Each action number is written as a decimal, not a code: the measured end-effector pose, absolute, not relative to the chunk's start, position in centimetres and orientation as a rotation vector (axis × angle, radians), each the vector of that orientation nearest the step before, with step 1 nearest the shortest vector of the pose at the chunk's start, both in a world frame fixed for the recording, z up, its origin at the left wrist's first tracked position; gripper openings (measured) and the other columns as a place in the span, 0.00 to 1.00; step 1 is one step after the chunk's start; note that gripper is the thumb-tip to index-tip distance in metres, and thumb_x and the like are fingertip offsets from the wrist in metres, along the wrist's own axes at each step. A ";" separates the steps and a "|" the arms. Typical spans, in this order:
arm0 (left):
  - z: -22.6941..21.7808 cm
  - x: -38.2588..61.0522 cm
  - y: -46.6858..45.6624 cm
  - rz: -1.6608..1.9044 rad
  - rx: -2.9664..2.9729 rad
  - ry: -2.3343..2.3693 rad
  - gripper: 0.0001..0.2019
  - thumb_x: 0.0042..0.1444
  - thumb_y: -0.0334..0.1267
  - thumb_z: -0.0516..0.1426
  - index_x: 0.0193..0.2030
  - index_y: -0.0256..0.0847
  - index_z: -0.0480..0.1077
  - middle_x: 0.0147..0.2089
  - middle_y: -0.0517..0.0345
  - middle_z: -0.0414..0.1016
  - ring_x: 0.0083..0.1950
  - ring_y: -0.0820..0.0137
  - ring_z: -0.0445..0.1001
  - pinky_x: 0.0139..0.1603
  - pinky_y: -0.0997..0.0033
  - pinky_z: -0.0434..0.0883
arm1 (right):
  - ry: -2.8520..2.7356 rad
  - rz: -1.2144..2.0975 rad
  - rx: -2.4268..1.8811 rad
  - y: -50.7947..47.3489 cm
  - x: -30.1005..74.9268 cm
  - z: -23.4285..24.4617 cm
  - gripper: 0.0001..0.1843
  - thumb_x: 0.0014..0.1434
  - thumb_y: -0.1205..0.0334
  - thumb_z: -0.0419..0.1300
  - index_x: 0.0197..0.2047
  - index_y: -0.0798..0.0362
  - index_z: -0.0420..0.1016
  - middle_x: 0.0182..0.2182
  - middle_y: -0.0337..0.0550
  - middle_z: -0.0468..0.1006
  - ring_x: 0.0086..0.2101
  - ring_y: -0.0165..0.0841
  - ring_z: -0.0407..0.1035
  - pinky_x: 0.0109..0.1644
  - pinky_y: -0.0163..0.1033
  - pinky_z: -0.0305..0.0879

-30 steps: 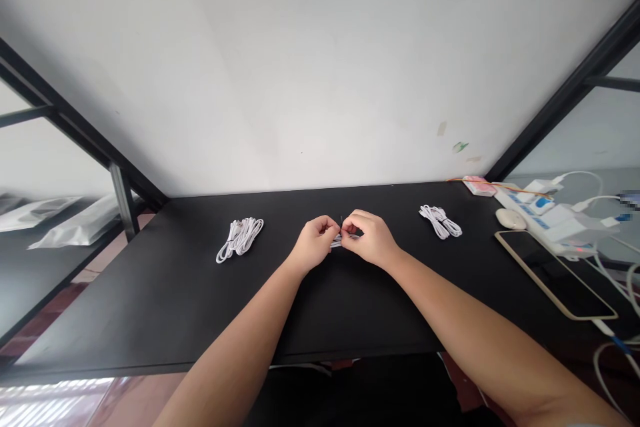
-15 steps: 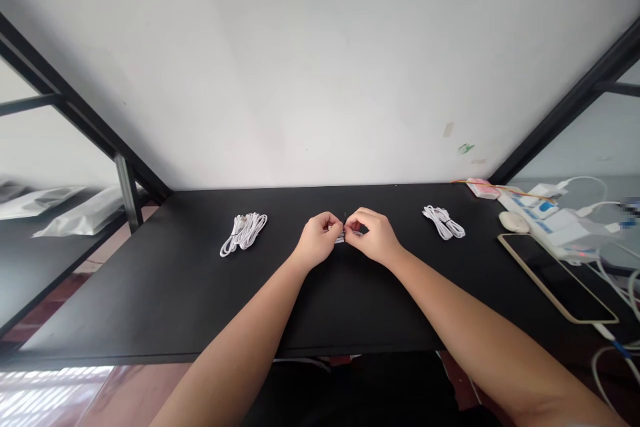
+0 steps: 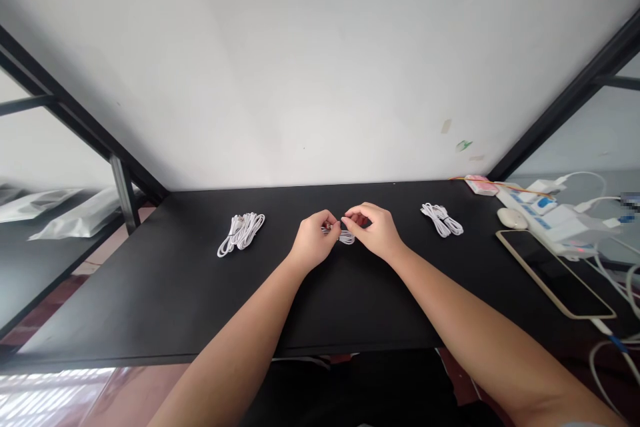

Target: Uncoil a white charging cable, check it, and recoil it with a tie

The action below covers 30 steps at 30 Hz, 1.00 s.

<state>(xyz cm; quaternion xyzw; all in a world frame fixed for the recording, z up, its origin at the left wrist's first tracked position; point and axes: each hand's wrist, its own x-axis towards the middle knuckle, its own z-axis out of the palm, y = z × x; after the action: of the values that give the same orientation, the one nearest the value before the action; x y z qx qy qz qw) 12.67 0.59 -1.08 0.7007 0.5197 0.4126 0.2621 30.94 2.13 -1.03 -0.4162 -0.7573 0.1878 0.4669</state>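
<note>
My left hand (image 3: 316, 238) and my right hand (image 3: 373, 230) meet over the middle of the black table, fingertips almost touching. Between them shows a bit of a thin black tie (image 3: 341, 219), pinched by the thumb and forefinger of each hand. Just beneath lies a coiled white cable (image 3: 347, 237), its left part hidden by my left fingers. Another folded white cable bundle (image 3: 242, 233) rests off to the left, and a smaller tied white cable bundle (image 3: 442, 220) lies to the right.
On the right are a phone (image 3: 555, 273), a white rounded case (image 3: 512, 218), a power strip (image 3: 530, 212) with plugged-in chargers, and loose cords. Clear plastic bags (image 3: 80, 217) lie on a surface at the left, beyond a black metal frame (image 3: 125, 193). A wall closes off the back.
My right hand has lifted slightly, and more of the coiled cable shows beneath the fingers. The whole view has shifted a little. The outer bundles lie where they were.
</note>
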 end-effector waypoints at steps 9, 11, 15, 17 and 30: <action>-0.5 13.2 -0.1 1.136 2.180 1.410 0.08 0.61 0.36 0.55 0.29 0.42 0.65 0.30 0.59 0.70 0.33 0.70 0.68 0.36 0.71 0.63 | -1.943 0.303 -1.161 1.6 30.5 -0.6 0.09 0.59 0.62 0.63 0.27 0.50 0.77 0.25 0.40 0.79 0.28 0.33 0.73 0.35 0.38 0.68; -0.5 13.3 -0.1 1.146 2.171 1.399 0.08 0.61 0.36 0.55 0.29 0.42 0.65 0.30 0.59 0.70 0.33 0.71 0.68 0.36 0.71 0.64 | -1.952 0.285 -1.171 1.4 30.4 -0.4 0.09 0.59 0.63 0.62 0.27 0.50 0.77 0.25 0.41 0.79 0.28 0.33 0.73 0.35 0.38 0.67; -0.7 13.2 0.0 1.132 2.114 1.398 0.08 0.61 0.36 0.55 0.30 0.42 0.67 0.31 0.59 0.71 0.34 0.71 0.69 0.38 0.71 0.64 | -1.903 0.380 -1.151 1.4 30.3 -0.5 0.08 0.60 0.63 0.61 0.30 0.50 0.79 0.28 0.41 0.81 0.29 0.34 0.73 0.35 0.38 0.67; -0.7 13.2 0.0 1.120 2.070 1.405 0.08 0.61 0.37 0.55 0.31 0.41 0.68 0.31 0.60 0.72 0.34 0.71 0.69 0.38 0.72 0.64 | -1.844 0.517 -1.137 1.7 30.3 -0.7 0.09 0.61 0.60 0.60 0.31 0.51 0.79 0.28 0.41 0.81 0.28 0.33 0.73 0.33 0.38 0.67; -0.8 12.7 0.3 1.137 1.946 1.379 0.09 0.62 0.40 0.56 0.32 0.41 0.71 0.30 0.61 0.73 0.32 0.72 0.69 0.36 0.72 0.64 | -1.456 1.208 -1.005 3.1 30.1 -2.3 0.12 0.58 0.51 0.64 0.38 0.51 0.78 0.37 0.44 0.84 0.37 0.37 0.80 0.41 0.40 0.76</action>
<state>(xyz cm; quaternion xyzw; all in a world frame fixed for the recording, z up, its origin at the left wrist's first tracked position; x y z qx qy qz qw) 12.66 0.33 -0.84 0.7137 0.5056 0.4170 0.2470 30.13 3.10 -2.27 -0.4118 -0.5965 0.4949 0.4793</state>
